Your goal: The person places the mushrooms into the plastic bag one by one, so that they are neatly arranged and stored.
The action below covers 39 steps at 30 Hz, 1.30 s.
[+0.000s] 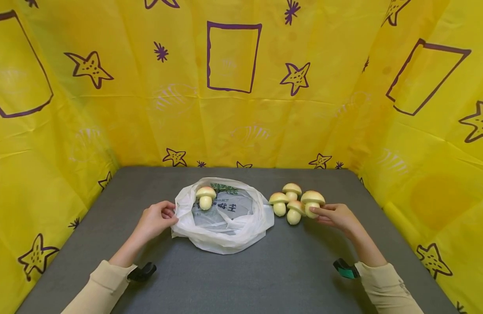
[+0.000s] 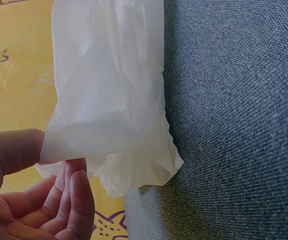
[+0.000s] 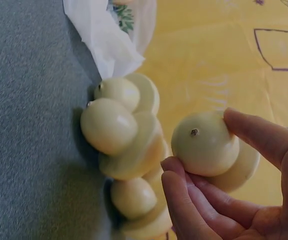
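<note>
A white plastic bag [image 1: 225,242] with green leaf print and dark lettering lies on the table, its mouth spread wide upward. One toy mushroom [image 1: 205,198] with a tan cap rests inside it. My left hand [image 1: 158,219] pinches the bag's left rim between thumb and fingers, as the plastic [image 2: 101,100] in the left wrist view shows. My right hand [image 1: 337,216] holds another mushroom [image 3: 204,145] by its pale round stem, thumb on one side and fingers on the other. Beside it stand three more mushrooms [image 1: 294,213], grouped just right of the bag.
The grey table [image 1: 241,283] carries the bag and mushrooms. Yellow cloth [image 1: 233,122] printed with purple stars and frames hangs around its back and sides. A dark wrist camera [image 1: 142,272] sits at the left cuff, and another camera [image 1: 346,268] at the right cuff.
</note>
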### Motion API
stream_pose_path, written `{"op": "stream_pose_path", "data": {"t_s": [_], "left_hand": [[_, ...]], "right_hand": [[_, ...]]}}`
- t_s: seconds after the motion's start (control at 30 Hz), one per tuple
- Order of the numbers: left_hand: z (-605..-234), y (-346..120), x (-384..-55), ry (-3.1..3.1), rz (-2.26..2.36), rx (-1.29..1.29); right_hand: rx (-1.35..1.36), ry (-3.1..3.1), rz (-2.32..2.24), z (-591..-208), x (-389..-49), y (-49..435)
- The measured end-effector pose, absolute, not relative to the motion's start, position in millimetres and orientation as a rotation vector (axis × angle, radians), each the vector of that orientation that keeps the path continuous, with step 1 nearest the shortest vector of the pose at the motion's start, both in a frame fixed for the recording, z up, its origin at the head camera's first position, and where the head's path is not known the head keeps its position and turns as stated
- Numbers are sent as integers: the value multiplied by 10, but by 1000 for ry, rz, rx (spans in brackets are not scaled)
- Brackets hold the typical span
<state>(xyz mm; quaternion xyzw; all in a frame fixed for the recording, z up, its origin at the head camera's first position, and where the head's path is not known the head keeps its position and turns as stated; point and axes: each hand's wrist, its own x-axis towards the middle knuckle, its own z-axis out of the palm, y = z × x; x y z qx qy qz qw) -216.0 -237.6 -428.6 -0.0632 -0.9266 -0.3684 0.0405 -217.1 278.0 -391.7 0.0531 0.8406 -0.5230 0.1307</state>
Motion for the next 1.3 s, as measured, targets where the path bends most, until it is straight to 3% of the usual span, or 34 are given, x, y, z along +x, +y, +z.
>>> {"op": "stream_pose_path", "data": {"t_s": [1.3], "left_hand": [[-4266, -2362, -2146, -2839, -1114, -192]], "right_hand": [[46, 2409, -1549, -3765, -2475, 2173]]}}
